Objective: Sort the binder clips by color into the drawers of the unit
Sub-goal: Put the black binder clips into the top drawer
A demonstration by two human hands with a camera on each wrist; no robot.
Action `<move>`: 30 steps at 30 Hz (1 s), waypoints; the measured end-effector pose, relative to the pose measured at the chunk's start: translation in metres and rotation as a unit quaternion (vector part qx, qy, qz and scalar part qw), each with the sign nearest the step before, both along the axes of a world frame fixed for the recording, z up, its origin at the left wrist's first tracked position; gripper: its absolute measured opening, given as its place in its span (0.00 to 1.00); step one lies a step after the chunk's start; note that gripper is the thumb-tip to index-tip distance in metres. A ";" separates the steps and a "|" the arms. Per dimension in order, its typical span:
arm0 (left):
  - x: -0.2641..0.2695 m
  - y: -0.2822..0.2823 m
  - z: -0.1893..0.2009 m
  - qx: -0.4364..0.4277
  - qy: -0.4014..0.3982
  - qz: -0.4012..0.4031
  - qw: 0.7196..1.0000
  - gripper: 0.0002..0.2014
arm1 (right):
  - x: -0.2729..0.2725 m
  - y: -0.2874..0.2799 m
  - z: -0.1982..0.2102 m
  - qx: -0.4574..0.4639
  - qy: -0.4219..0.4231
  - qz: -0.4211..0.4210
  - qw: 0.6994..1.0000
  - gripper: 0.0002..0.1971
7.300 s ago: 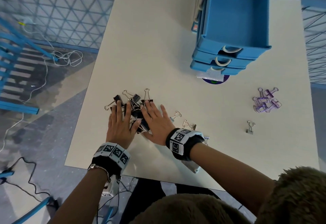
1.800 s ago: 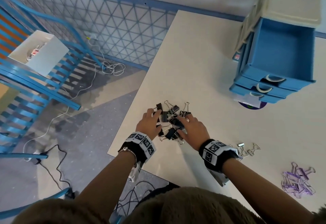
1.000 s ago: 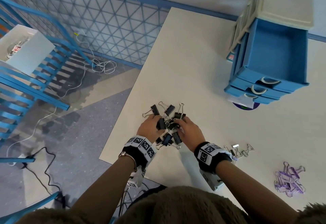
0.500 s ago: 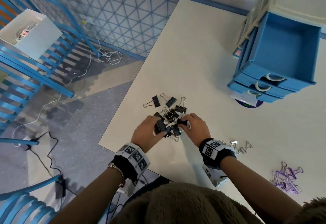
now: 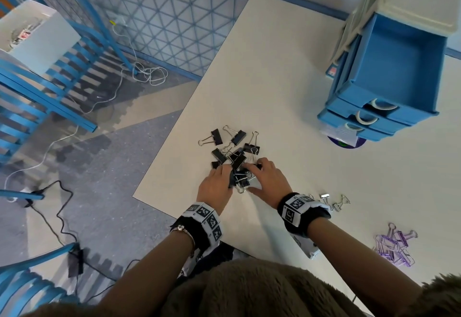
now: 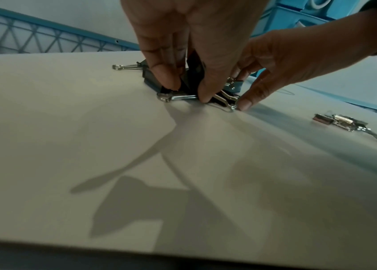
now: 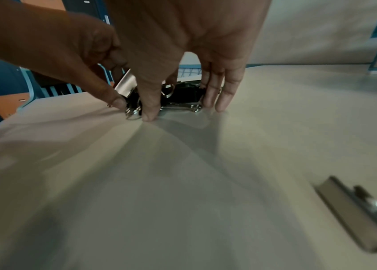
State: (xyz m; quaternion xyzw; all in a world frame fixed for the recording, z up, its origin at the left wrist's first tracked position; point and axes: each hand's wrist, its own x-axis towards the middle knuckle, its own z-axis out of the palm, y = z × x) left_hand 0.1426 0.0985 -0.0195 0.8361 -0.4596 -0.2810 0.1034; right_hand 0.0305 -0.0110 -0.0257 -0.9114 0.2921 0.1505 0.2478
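Observation:
Black binder clips (image 5: pixel 237 159) lie in a heap near the table's left edge. My left hand (image 5: pixel 228 175) pinches several of them between thumb and fingers; the left wrist view shows this left hand (image 6: pixel 186 87) pressing black clips (image 6: pixel 192 73) against the table. My right hand (image 5: pixel 249 178) cups the same heap from the right, and in the right wrist view the right hand (image 7: pixel 182 107) has clips (image 7: pixel 182 95) between thumb and fingers. A few black clips (image 5: pixel 217 137) lie loose beyond both hands. The blue drawer unit (image 5: pixel 361 114) stands far right, top drawer (image 5: pixel 399 62) pulled out.
Silver clips (image 5: pixel 334 201) lie just right of my right wrist, and a purple heap (image 5: pixel 394 246) sits at the near right. The table's left edge (image 5: pixel 174 127) drops to a floor with cables. A blue rack (image 5: pixel 37 92) stands left.
Both hands have drawn closer together round the near part of the black heap, pressing it to the table. Three black clips have stayed loose at the far side.

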 end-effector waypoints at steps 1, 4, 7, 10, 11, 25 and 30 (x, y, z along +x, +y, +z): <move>0.000 -0.001 0.001 0.003 0.000 0.000 1.000 0.17 | 0.002 0.001 0.000 -0.007 0.000 0.001 1.000 0.30; 0.002 -0.002 0.004 0.009 -0.002 -0.001 1.000 0.16 | 0.006 0.003 -0.001 -0.017 -0.003 -0.003 1.000 0.27; 0.006 -0.001 0.006 0.001 0.008 -0.003 1.000 0.17 | 0.007 0.004 -0.001 -0.009 -0.013 -0.017 1.000 0.25; 0.008 0.002 0.006 -0.006 0.021 -0.007 1.000 0.19 | 0.007 0.005 -0.002 -0.005 -0.025 -0.027 0.999 0.25; 0.009 0.003 0.006 -0.008 0.027 0.000 1.000 0.19 | 0.008 0.005 -0.002 -0.005 -0.027 -0.027 0.999 0.25; 0.034 0.035 0.005 -0.090 0.103 0.185 0.973 0.21 | 0.008 -0.003 -0.006 0.096 -0.062 -0.078 0.990 0.23; 0.041 0.035 0.007 -0.093 0.113 0.203 0.968 0.21 | -0.003 -0.008 -0.004 0.154 -0.063 -0.136 0.977 0.24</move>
